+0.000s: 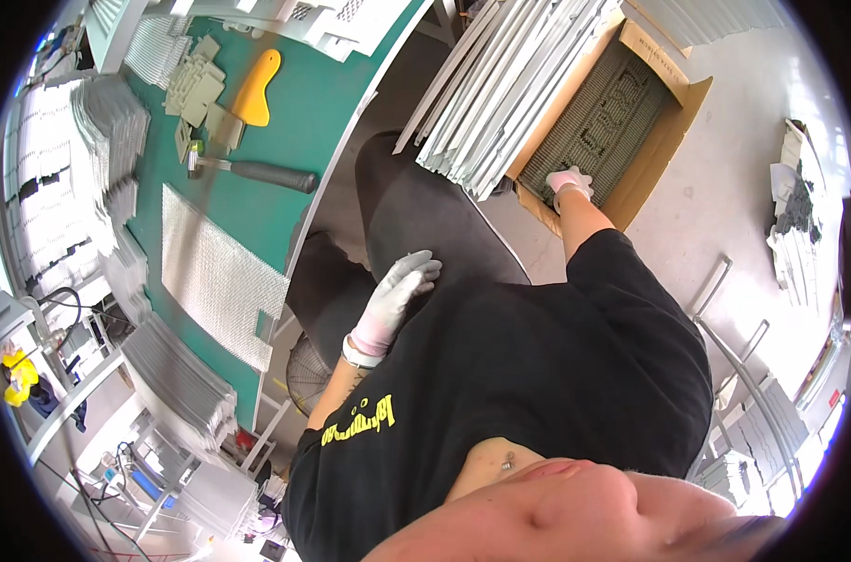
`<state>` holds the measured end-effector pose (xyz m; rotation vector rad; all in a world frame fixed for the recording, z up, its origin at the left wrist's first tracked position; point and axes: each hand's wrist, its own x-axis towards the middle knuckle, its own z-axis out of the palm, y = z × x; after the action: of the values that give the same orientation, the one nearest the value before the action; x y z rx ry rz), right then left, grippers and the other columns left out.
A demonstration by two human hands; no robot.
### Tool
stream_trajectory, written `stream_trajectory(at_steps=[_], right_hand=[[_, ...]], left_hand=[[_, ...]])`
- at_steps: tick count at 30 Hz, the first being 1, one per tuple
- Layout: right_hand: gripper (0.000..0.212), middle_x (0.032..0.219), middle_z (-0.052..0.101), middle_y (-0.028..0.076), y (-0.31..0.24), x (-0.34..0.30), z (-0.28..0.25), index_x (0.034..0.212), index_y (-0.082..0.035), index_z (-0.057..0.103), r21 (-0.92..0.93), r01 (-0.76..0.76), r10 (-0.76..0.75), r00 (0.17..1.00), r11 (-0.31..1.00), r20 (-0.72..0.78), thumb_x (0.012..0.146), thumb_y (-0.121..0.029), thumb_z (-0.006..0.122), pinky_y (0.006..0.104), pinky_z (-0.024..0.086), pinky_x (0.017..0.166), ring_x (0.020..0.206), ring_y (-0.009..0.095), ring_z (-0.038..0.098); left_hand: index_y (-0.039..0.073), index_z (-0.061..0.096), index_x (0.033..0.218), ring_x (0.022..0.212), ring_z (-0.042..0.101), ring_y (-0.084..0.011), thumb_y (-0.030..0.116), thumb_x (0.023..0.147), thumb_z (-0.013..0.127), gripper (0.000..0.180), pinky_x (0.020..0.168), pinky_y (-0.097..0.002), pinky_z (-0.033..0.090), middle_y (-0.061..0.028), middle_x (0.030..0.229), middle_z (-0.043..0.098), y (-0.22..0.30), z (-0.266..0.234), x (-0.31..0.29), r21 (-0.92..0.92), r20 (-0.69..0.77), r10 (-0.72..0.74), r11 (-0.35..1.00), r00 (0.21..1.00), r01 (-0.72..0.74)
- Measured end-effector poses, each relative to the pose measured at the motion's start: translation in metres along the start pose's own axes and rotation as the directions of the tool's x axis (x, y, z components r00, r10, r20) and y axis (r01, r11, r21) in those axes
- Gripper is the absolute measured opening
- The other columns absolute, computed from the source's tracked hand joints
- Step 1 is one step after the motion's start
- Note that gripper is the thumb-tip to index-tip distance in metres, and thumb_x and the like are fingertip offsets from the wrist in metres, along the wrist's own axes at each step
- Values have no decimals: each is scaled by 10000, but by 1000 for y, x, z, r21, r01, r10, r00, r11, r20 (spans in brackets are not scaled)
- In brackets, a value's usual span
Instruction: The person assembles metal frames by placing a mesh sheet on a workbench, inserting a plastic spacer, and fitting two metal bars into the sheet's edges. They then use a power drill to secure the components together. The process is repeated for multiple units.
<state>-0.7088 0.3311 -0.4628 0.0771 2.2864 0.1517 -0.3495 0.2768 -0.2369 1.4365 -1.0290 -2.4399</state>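
Note:
My left hand (392, 304), in a whitish glove, lies on my dark trouser leg with its fingers stretched out and nothing in them. To the right, my right hand (570, 183), gloved too, reaches over the near end of an open cardboard box (685, 129). Its fingers look apart and are at the box's contents, with no held thing showing. Closely packed dark, small-celled parts (601, 126) fill the box in rows. Left of the box stands a dense stack of long pale metal strips (505, 89).
On the green-topped table (257, 211) at left lie a hammer (271, 175), a yellow scraper (258, 87), beige plates (196, 82) and a pale honeycomb-patterned sheet (217, 281). Stacked pale sheets (177, 379) line its left side. Metal rails (739, 347) stand at right.

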Motion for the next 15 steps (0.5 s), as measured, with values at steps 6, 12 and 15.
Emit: stream_trajectory(at_steps=[6,12,15], right_hand=[[599,1448,400,135,2,6,-11,1357,-194,528,-94,71,-65,996,993,66,791,-308,687,450,460,1045,1294,361,487],[680,1444,391,189,24,13,0,1358,-190,506,169,77,-78,997,983,-6,729,-302,739,428,449,1054,1274,398,500],[750,1463,368,205,38,15,9,1381,-175,466,267,147,-145,989,953,-29,693,-288,743,436,447,1053,1274,414,495]], left_hand=[[-10,413,1427,1264,511,-217,237,1016,537,495,1077,-348,391,-152,1357,544,15,33,42,216,190,37,973,981,-79],[-13,399,1430,1300,482,-218,174,1013,531,475,1119,-363,356,-145,1371,525,11,63,75,275,348,18,954,937,-120],[-27,395,1426,1308,475,-216,165,1012,528,475,1126,-356,347,-150,1374,520,12,73,83,292,362,-22,952,932,-91]])
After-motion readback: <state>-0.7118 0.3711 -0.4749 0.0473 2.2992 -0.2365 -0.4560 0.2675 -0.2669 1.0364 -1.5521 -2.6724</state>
